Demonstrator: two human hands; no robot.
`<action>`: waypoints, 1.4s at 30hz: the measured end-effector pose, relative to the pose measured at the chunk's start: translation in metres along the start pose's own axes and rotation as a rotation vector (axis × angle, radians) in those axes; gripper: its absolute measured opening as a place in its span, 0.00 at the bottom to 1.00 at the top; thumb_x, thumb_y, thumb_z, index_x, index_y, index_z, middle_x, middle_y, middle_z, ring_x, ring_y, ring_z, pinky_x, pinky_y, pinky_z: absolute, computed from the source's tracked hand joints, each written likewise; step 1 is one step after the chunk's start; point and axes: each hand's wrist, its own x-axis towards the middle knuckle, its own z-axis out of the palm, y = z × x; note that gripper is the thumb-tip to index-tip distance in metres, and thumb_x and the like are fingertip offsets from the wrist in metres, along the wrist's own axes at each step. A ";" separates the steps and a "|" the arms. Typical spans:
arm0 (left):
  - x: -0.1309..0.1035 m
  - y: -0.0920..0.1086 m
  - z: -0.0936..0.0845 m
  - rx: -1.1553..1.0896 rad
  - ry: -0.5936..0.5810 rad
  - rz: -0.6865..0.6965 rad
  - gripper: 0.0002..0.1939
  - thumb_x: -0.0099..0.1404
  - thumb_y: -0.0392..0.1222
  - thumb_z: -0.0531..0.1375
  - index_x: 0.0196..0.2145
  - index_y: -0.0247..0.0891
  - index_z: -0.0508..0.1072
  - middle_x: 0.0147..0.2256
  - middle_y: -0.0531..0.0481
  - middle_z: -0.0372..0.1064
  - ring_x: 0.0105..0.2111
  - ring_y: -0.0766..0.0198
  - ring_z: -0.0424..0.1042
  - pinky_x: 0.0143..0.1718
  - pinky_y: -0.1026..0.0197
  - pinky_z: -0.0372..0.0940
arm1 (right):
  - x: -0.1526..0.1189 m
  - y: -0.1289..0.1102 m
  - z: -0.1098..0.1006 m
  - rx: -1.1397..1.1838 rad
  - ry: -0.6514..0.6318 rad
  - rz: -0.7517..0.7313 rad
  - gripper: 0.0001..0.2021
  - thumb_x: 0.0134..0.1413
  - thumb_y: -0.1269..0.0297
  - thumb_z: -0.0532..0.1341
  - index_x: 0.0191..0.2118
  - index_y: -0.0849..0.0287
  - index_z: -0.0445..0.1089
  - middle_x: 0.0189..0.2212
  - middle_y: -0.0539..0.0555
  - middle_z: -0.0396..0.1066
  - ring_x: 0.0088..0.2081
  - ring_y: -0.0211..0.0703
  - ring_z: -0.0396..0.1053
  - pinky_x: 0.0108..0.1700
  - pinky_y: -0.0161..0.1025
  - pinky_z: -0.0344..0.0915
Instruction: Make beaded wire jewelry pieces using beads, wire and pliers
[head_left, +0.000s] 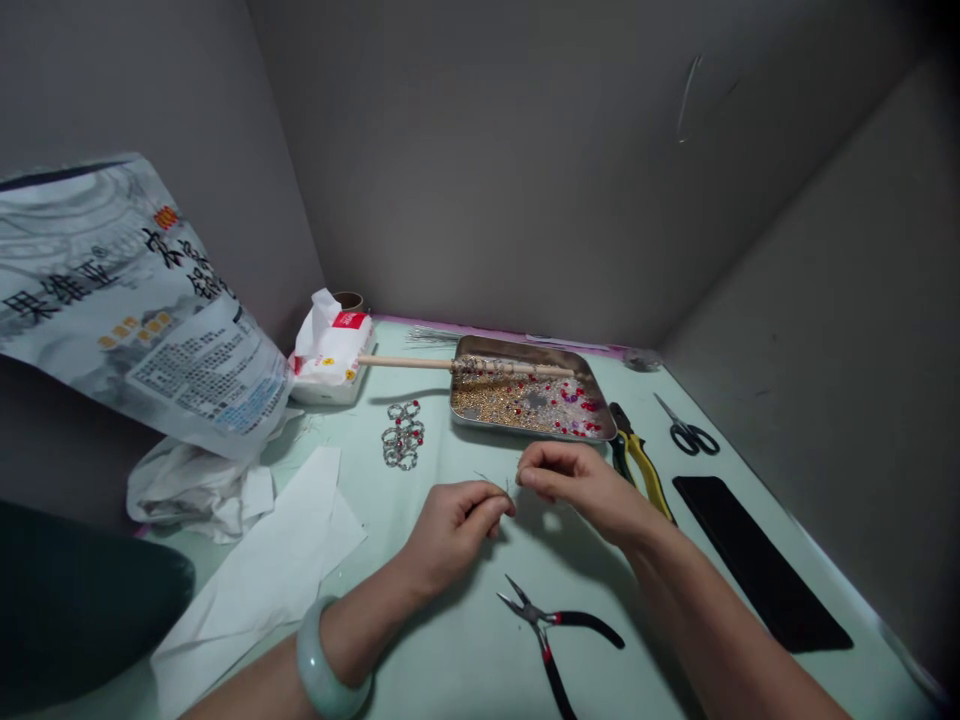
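Above the middle of the pale green table point(427, 620), my left hand point(461, 530) is closed in a pinch on a thin wire point(508, 487), whose fine ends stick out past the fingertips. My right hand point(574, 480) faces it a short gap away, thumb and forefinger pressed together; what they hold is too small to make out. Below the hands lie black-handled pliers point(534, 615) with their jaws apart. Behind the right hand stands a metal tray point(525, 432) of gold, clear and red beads. Several wire rings with red beads point(403, 437) lie to its left.
A wooden stick point(405, 362) rests across the tray and a tissue pack point(334, 350). Yellow-handled pliers point(646, 475), scissors point(690, 435) and a black flat case point(757, 560) lie at right. White paper point(255, 580) and a large printed bag point(142, 310) occupy the left.
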 end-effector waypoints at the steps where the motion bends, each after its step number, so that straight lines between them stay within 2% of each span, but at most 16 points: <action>1: 0.000 0.000 0.000 -0.023 0.019 -0.016 0.12 0.63 0.41 0.53 0.29 0.34 0.74 0.20 0.54 0.63 0.22 0.69 0.62 0.27 0.67 0.56 | -0.003 0.000 0.005 -0.016 0.059 -0.040 0.08 0.52 0.62 0.61 0.28 0.60 0.69 0.23 0.47 0.63 0.26 0.34 0.58 0.30 0.33 0.55; 5: 0.001 -0.002 0.001 -0.123 0.077 -0.081 0.13 0.63 0.43 0.54 0.29 0.34 0.74 0.19 0.55 0.61 0.22 0.70 0.59 0.26 0.67 0.55 | -0.013 0.004 0.029 -0.145 0.324 -0.206 0.08 0.55 0.64 0.59 0.27 0.60 0.68 0.26 0.50 0.64 0.30 0.37 0.61 0.31 0.34 0.57; 8: 0.002 -0.005 0.000 -0.176 0.117 -0.114 0.13 0.63 0.45 0.55 0.30 0.34 0.74 0.19 0.56 0.60 0.21 0.71 0.57 0.24 0.67 0.53 | -0.017 0.009 0.043 -0.299 0.467 -0.380 0.08 0.57 0.68 0.57 0.27 0.60 0.66 0.28 0.51 0.64 0.31 0.38 0.63 0.32 0.35 0.58; 12: 0.003 -0.009 0.000 -0.253 0.136 -0.161 0.14 0.62 0.47 0.56 0.30 0.34 0.74 0.19 0.56 0.59 0.18 0.73 0.53 0.20 0.67 0.48 | -0.020 0.018 0.057 -0.556 0.581 -0.590 0.05 0.57 0.74 0.56 0.32 0.61 0.67 0.30 0.54 0.63 0.32 0.39 0.63 0.33 0.36 0.60; 16: 0.004 -0.009 0.002 -0.337 0.155 -0.204 0.14 0.61 0.48 0.58 0.29 0.32 0.73 0.19 0.55 0.58 0.18 0.74 0.52 0.19 0.68 0.45 | -0.022 0.025 0.070 -0.836 0.620 -0.707 0.05 0.56 0.76 0.56 0.34 0.61 0.67 0.30 0.56 0.65 0.32 0.43 0.64 0.34 0.39 0.62; 19: 0.005 -0.008 0.002 -0.446 0.135 -0.259 0.14 0.59 0.48 0.59 0.29 0.31 0.72 0.18 0.56 0.56 0.16 0.75 0.50 0.17 0.68 0.42 | -0.021 0.027 0.073 -0.902 0.610 -0.709 0.05 0.56 0.76 0.56 0.33 0.61 0.67 0.29 0.56 0.66 0.32 0.43 0.64 0.34 0.40 0.62; 24: 0.005 -0.005 0.001 -0.668 0.015 -0.262 0.13 0.62 0.46 0.58 0.35 0.31 0.73 0.21 0.56 0.58 0.15 0.78 0.47 0.16 0.68 0.41 | -0.020 0.026 0.063 -0.667 0.621 -0.581 0.04 0.57 0.74 0.56 0.35 0.60 0.66 0.31 0.55 0.65 0.33 0.40 0.65 0.35 0.37 0.63; 30: 0.006 -0.006 0.000 -0.751 -0.037 -0.246 0.11 0.61 0.43 0.59 0.36 0.30 0.73 0.26 0.50 0.66 0.17 0.74 0.58 0.17 0.68 0.53 | -0.018 0.031 0.053 -0.536 0.594 -0.509 0.05 0.59 0.72 0.55 0.34 0.59 0.67 0.32 0.53 0.64 0.34 0.39 0.65 0.36 0.37 0.63; 34: 0.004 -0.009 0.000 -0.794 -0.074 -0.262 0.12 0.60 0.43 0.61 0.36 0.31 0.72 0.29 0.46 0.70 0.22 0.67 0.67 0.24 0.62 0.64 | -0.017 0.033 0.052 -0.516 0.618 -0.503 0.05 0.59 0.72 0.55 0.36 0.59 0.68 0.33 0.54 0.65 0.35 0.40 0.66 0.36 0.37 0.63; 38: 0.004 -0.011 -0.001 -0.839 -0.008 -0.245 0.10 0.58 0.41 0.64 0.35 0.32 0.73 0.31 0.47 0.70 0.30 0.65 0.70 0.35 0.60 0.65 | -0.019 0.033 0.054 -0.488 0.626 -0.498 0.06 0.60 0.70 0.54 0.37 0.59 0.69 0.35 0.55 0.66 0.37 0.41 0.67 0.39 0.38 0.63; 42: 0.005 -0.010 0.000 -0.798 0.113 -0.260 0.09 0.55 0.40 0.66 0.33 0.33 0.75 0.31 0.49 0.70 0.30 0.69 0.68 0.35 0.65 0.62 | -0.021 0.032 0.064 -0.450 0.444 -0.435 0.05 0.60 0.67 0.55 0.36 0.59 0.68 0.32 0.53 0.68 0.34 0.40 0.67 0.37 0.37 0.63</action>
